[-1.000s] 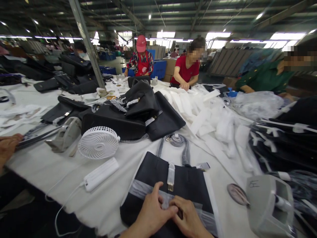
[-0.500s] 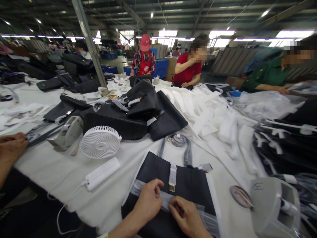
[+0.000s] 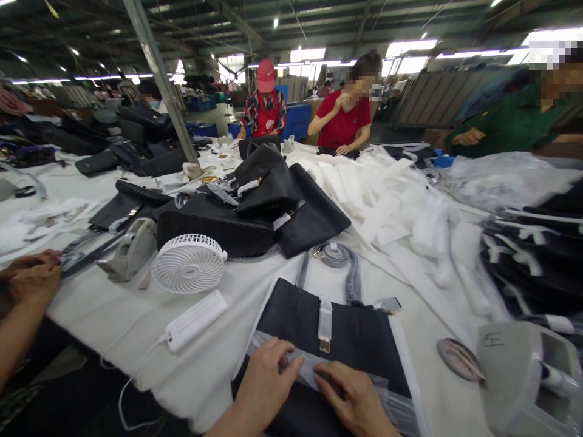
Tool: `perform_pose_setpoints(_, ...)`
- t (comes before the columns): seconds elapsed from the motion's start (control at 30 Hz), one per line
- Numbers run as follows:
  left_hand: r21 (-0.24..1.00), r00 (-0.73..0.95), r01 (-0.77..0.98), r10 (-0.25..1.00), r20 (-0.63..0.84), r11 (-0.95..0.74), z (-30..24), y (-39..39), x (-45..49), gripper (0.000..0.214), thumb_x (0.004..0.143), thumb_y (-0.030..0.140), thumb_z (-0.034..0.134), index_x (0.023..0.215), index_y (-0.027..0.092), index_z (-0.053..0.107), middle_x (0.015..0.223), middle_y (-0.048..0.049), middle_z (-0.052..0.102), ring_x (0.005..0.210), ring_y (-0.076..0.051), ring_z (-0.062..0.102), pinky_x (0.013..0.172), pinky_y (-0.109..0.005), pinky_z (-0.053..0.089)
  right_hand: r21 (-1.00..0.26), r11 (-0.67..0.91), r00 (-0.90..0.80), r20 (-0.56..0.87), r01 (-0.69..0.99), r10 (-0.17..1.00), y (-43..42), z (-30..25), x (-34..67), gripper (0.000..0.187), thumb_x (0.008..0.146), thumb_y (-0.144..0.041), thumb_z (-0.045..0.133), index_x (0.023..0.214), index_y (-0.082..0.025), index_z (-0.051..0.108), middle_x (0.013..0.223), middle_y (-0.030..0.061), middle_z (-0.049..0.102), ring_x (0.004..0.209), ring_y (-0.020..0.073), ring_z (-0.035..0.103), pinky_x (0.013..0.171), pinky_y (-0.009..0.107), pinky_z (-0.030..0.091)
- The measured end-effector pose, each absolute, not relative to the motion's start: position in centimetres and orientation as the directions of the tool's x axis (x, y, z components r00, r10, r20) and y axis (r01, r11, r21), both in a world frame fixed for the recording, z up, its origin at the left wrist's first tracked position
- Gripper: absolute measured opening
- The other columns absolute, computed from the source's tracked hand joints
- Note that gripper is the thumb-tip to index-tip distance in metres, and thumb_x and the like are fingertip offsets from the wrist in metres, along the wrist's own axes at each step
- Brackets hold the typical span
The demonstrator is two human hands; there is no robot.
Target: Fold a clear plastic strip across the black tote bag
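A black handbag (image 3: 364, 337) lies flat in front of me, white sheeting showing along its sides. A band of clear plastic film (image 3: 306, 366) crosses its front below a wrapped strap tab with a gold clasp (image 3: 325, 345). My left hand (image 3: 268, 376) is on the band left of the clasp, thumb and fingers pinched on the film. Right of it, my right hand (image 3: 350, 388) has curled fingers closed on the same film; its fingertips are partly hidden. Wrapped handles (image 3: 353, 279) and a coiled strap (image 3: 334, 255) lie beyond the bag's top edge.
A white fan (image 3: 189, 264) and a white power bank (image 3: 195, 320) with a cable lie left. Grey tape dispensers stand at right (image 3: 523, 370) and left (image 3: 130, 250). More black bags (image 3: 268, 182) are piled ahead. Another person's hands (image 3: 34, 276) work at far left.
The view has shifted slightly, moving the bag rightward in the picture. My left thumb now reaches farther along the film toward my right hand. The co-worker in green has raised an arm.
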State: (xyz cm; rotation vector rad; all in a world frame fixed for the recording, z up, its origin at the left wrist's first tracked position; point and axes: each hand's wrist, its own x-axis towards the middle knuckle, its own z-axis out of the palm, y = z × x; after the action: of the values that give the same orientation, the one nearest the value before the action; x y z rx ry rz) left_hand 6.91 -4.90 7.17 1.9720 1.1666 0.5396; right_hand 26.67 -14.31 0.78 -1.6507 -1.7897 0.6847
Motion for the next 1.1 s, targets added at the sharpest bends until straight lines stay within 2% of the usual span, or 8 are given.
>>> perform_pose_setpoints(0.13,0.691,0.475,0.703,0.835,-0.278,-0.170,6.7,-4.2,8.3,0.034,0.087,0.047,0.049,0.078,0.021,0.069,0.068,-0.0036,0.068,0.068,-0.020,0.062,0.065,-0.030,0.037,-0.732,0.092,-0.045,0.084,0.675,0.995,-14.3,0.7,26.6,0.021,0.094,-0.035,0.051,0.104,-0.025,0.066,0.093,0.0018,0.072,0.082,0.0167,0.067,0.073,0.028,0.050)
perform_pose_setpoints(0.23,0.637,0.519,0.740,0.786,-0.337,-0.216,6.7,-3.1,8.9,0.025,0.081,0.036,0.052,0.077,0.019,0.070,0.078,-0.0074,0.072,0.078,-0.023,0.065,0.069,-0.031,0.038,-0.732,0.092,-0.042,0.086,0.675,0.995,-14.3,0.7,26.6,0.021,0.094,-0.035,0.051,0.103,-0.024,0.067,0.093,0.0029,0.072,0.082,0.0177,0.067,0.072,0.029,0.051)
perform_pose_setpoints(0.33,0.662,0.555,0.720,0.746,-0.367,-0.209,6.2,-2.4,9.2,0.019,0.074,0.029,0.054,0.074,0.019,0.069,0.076,-0.0057,0.072,0.075,-0.020,0.065,0.065,-0.029,0.038,-0.719,0.095,-0.039,0.094,0.688,0.995,-14.3,0.7,26.6,0.021,0.093,-0.035,0.051,0.102,-0.024,0.067,0.088,0.0034,0.072,0.077,0.0182,0.067,0.069,0.029,0.050)
perform_pose_setpoints(0.57,0.700,0.586,0.709,0.625,-0.516,-0.088,5.4,-1.6,9.4,0.014,0.071,0.025,0.052,0.067,0.017,0.064,0.049,0.0035,0.054,0.048,-0.011,0.051,0.044,-0.022,0.031,-0.694,0.109,-0.031,0.124,0.712,0.992,-14.3,0.4,26.6,0.020,0.093,-0.034,0.051,0.101,-0.025,0.067,0.078,0.0008,0.069,0.063,0.0158,0.062,0.059,0.028,0.046)
perform_pose_setpoints(0.67,0.665,0.574,0.731,0.667,-0.475,-0.155,5.8,-2.1,9.0,0.017,0.077,0.022,0.047,0.070,0.016,0.061,0.059,-0.0007,0.061,0.057,-0.014,0.058,0.050,-0.023,0.036,-0.691,0.111,-0.021,0.137,0.714,0.990,-14.4,0.4,26.6,0.021,0.093,-0.035,0.052,0.101,-0.023,0.066,0.072,0.0003,0.067,0.057,0.0147,0.058,0.055,0.028,0.044)
perform_pose_setpoints(0.8,0.547,0.552,0.778,0.751,-0.362,-0.308,6.0,-3.2,8.3,0.023,0.090,0.022,0.036,0.090,0.014,0.058,0.085,-0.0136,0.069,0.084,-0.027,0.067,0.071,-0.033,0.043,-0.682,0.129,-0.052,0.132,0.720,0.990,-14.5,0.4,26.7,0.021,0.094,-0.034,0.051,0.104,-0.025,0.066,0.080,0.0011,0.068,0.067,0.0151,0.062,0.062,0.028,0.046)
perform_pose_setpoints(0.9,0.466,0.553,0.802,0.760,-0.342,-0.374,5.8,-4.0,8.2,0.025,0.094,0.023,0.032,0.100,0.013,0.054,0.086,-0.0164,0.070,0.085,-0.032,0.068,0.069,-0.037,0.044,-0.632,0.136,-0.075,0.121,0.763,0.990,-14.4,0.3,26.7,0.025,0.096,-0.035,0.047,0.108,-0.026,0.066,0.077,0.0017,0.066,0.068,0.0161,0.063,0.061,0.028,0.045)
perform_pose_setpoints(1.1,0.366,0.533,0.832,0.787,-0.312,-0.418,5.8,-4.2,8.5,0.028,0.098,0.024,0.025,0.099,0.017,0.052,0.087,-0.0128,0.070,0.083,-0.030,0.069,0.061,-0.032,0.039,-0.580,0.138,-0.092,0.108,0.803,0.990,-14.2,0.4,26.6,0.030,0.097,-0.038,0.043,0.113,-0.027,0.066,0.074,0.0022,0.062,0.065,0.0163,0.062,0.058,0.028,0.043)
